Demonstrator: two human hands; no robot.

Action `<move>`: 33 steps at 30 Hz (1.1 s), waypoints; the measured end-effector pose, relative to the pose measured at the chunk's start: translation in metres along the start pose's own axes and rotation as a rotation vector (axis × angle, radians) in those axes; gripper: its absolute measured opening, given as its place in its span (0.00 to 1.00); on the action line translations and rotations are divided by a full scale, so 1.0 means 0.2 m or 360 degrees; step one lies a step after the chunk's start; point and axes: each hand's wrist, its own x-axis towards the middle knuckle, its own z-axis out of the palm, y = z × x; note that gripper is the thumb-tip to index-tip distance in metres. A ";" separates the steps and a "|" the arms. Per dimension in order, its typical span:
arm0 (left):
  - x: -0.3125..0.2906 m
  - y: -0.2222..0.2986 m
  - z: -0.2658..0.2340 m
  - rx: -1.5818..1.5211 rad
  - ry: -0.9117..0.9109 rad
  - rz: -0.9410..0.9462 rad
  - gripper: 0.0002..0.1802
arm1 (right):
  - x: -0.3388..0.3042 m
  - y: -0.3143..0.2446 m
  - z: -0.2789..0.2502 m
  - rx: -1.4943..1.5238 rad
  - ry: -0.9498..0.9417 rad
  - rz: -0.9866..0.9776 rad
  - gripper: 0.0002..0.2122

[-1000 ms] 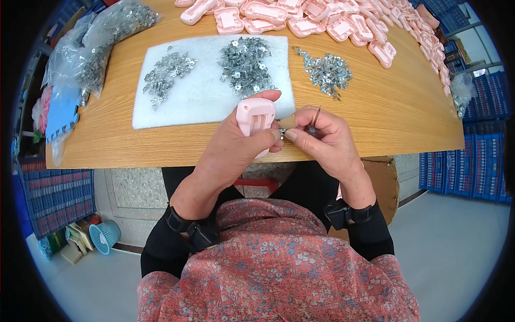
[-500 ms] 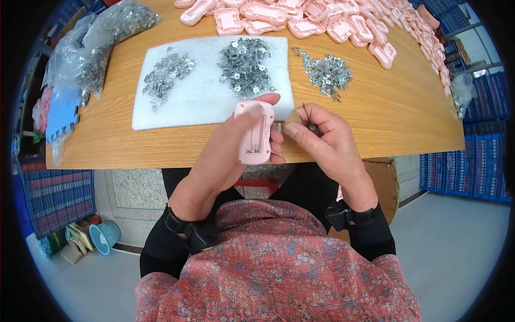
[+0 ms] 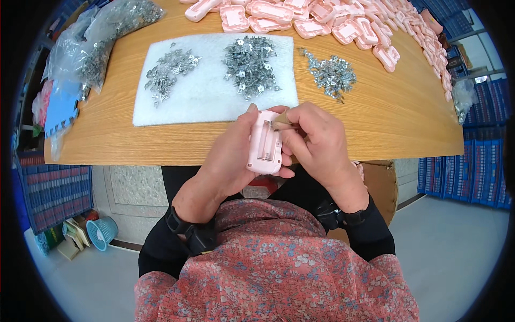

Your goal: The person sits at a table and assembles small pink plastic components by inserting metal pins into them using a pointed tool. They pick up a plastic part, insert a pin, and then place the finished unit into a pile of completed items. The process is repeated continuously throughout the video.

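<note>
My left hand (image 3: 225, 153) is closed round a pale pink plastic casing (image 3: 258, 140), holding it up over the table's front edge. The casing has a long recessed slot with metal springs or contacts at its ends and small holes near its corners. My right hand (image 3: 322, 145) is pinched, its fingertips against the upper end of that slot. Something small and tan shows at those fingertips; its kind I cannot make out. Beyond the hands, a white foam sheet (image 3: 206, 107) bears two piles of small metal contact pieces (image 3: 249, 67).
Another heap of metal pieces (image 3: 332, 75) lies right of the foam. Many pink casings (image 3: 346, 32) cover the table's far right. Clear bags of metal parts (image 3: 120, 27) sit at far left, near a blue foam mat (image 3: 63, 110). Blue crates (image 3: 466, 166) stand beside the table.
My right hand has moved from beside the casing onto the upper end of its slot. The casing has shifted slightly right and down, and my left thumb has come off the slot to its edge.
</note>
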 end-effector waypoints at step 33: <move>-0.06 0.03 0.01 0.1181 0.0093 0.0303 0.27 | -0.07 0.02 -0.06 0.1370 -0.0290 0.1161 0.10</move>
